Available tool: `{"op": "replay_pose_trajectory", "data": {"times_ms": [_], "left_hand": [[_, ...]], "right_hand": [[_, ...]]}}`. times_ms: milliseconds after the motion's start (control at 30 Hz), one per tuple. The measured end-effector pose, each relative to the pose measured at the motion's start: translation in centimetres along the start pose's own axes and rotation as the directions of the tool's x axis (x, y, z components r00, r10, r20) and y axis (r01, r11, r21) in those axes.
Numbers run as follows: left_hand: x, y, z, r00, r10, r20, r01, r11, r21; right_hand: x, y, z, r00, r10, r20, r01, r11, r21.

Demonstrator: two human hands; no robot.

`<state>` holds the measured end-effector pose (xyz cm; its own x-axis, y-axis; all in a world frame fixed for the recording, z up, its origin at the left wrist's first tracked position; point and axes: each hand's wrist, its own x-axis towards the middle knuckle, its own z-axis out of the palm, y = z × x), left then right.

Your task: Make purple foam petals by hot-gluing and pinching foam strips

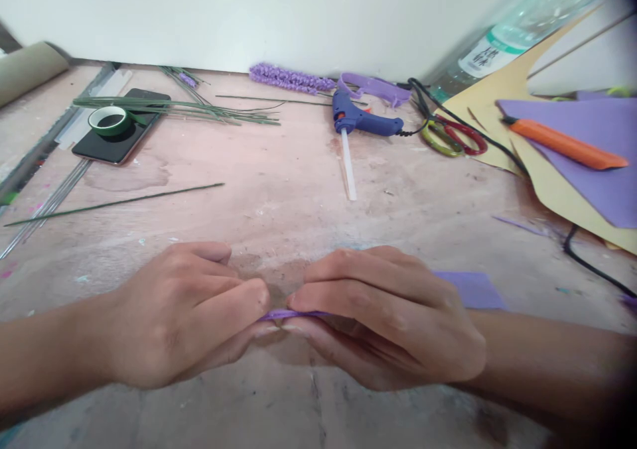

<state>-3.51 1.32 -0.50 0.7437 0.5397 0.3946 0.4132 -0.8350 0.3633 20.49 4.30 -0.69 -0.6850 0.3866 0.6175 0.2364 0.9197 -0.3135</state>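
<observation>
Between both hands runs a thin purple strip (pixel 284 314), seen edge-on and looking like paper or foam sheet. My left hand (pixel 192 313) pinches its left part, thumb below and fingers above. From the other side, my right hand (pixel 383 313) grips the strip between thumb and fingertips, close to the left fingertips. Most of the strip is hidden by the fingers. Behind my right wrist a flat purple piece (pixel 470 290) lies on the table, partly covered by the hand.
A blue glue gun (pixel 371 119) with its stick stands at the back centre, its cord trailing right. Scissors (pixel 455 136), an orange cutter (pixel 570 144), purple sheets (pixel 592 190) and a bottle (pixel 497 44) are right. Green wires (pixel 199 109), tape (pixel 108 121) and a phone (pixel 112 149) lie left.
</observation>
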Motion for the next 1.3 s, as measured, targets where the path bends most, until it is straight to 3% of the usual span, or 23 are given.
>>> {"op": "replay_pose_trajectory", "data": {"times_ms": [233, 400, 600, 767, 967, 1133, 1300], "left_hand": [[-0.11, 0.13, -0.06, 1.0, 0.0, 0.022, 0.0, 1.0, 0.004], [-0.16, 0.08, 0.0, 0.998, 0.025, -0.064, -0.021, 0.998, 0.057], [-0.55, -0.07, 0.34, 0.999, -0.008, -0.052, 0.01, 0.999, 0.04], [-0.62, 0.03, 0.43, 0.999, -0.041, -0.025, 0.042, 0.999, 0.028], [-0.38, 0.26, 0.22, 0.995, -0.007, -0.096, 0.007, 1.0, 0.001], [-0.37, 0.43, -0.01, 0.992, 0.008, -0.123, 0.002, 0.997, 0.082], [-0.45, 0.36, -0.08, 0.989, 0.012, -0.146, -0.006, 0.999, 0.038]], "right_hand": [[-0.35, -0.06, 0.04, 0.998, -0.036, -0.043, 0.035, 0.999, -0.024], [-0.63, 0.12, 0.24, 0.996, -0.053, -0.073, 0.05, 0.998, -0.048], [-0.15, 0.3, 0.17, 0.999, 0.024, -0.02, -0.023, 0.998, 0.057], [0.08, 0.09, 0.46, 0.994, 0.084, -0.065, -0.073, 0.985, 0.155], [0.21, 0.02, 0.42, 0.992, 0.108, -0.061, -0.096, 0.979, 0.179], [0.13, 0.21, 0.17, 0.997, 0.016, -0.077, -0.01, 0.997, 0.078], [-0.08, 0.5, 0.3, 0.989, -0.1, -0.107, 0.105, 0.994, 0.042]]}}
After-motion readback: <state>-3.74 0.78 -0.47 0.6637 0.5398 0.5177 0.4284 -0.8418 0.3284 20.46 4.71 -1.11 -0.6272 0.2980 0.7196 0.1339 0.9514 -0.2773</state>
